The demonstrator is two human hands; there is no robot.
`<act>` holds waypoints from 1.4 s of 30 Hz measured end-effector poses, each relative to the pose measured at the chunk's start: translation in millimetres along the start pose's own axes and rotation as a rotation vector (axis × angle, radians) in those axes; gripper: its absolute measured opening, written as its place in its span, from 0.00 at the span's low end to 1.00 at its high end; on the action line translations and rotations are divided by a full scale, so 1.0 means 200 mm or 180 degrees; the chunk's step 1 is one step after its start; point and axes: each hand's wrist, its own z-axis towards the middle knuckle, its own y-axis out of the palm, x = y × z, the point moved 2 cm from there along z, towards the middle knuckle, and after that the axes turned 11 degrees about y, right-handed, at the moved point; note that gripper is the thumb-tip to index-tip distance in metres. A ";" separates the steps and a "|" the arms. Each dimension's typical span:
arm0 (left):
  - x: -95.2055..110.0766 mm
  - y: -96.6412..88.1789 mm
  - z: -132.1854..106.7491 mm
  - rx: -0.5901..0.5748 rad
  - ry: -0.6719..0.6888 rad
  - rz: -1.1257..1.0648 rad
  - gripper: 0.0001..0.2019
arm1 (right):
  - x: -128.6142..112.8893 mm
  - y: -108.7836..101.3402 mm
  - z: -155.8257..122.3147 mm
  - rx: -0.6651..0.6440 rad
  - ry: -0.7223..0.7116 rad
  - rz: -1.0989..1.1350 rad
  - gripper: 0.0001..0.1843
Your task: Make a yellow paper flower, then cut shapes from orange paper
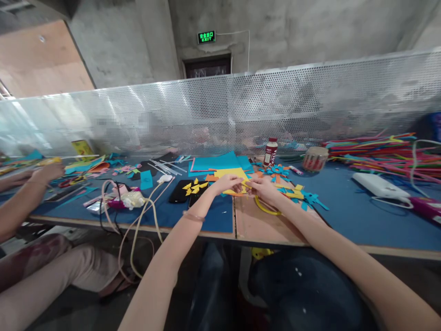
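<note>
My left hand [226,184] and my right hand [263,187] meet over the table's middle, fingers pinched together on a small yellow paper piece [244,184]. Under them lies a yellow sheet [230,174] on orange paper. A yellow ring-shaped handle [265,209], perhaps of scissors, lies below my right wrist. Yellow cut shapes [195,186] rest on a black phone [181,191] to the left. Blue and yellow paper flowers [275,171] lie to the right.
A red-capped bottle [270,151] and a round tub [314,158] stand behind. Coloured strips [382,154] pile at the right, near a white box [379,185]. Another person's arm [24,193] works at the left. Cables [138,216] hang over the table's front edge [144,226]. A perforated screen [220,110] backs it.
</note>
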 end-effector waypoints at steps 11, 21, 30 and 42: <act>-0.01 -0.01 0.00 -0.0049 0.0177 0.0317 0.17 | -0.03 0.03 -0.04 0.0172 -0.0029 -0.0568 0.19; -0.01 -0.02 0.00 -0.0086 0.0233 0.0381 0.16 | -0.05 0.02 -0.05 0.0079 -0.0011 -0.0780 0.18; 0.03 0.01 0.00 0.0146 0.0452 0.0127 0.17 | -0.03 0.00 -0.02 0.0137 -0.0117 -0.0102 0.15; 0.02 0.01 0.01 0.0168 0.0568 0.0033 0.19 | -0.05 0.02 -0.04 0.0002 -0.0055 0.0324 0.13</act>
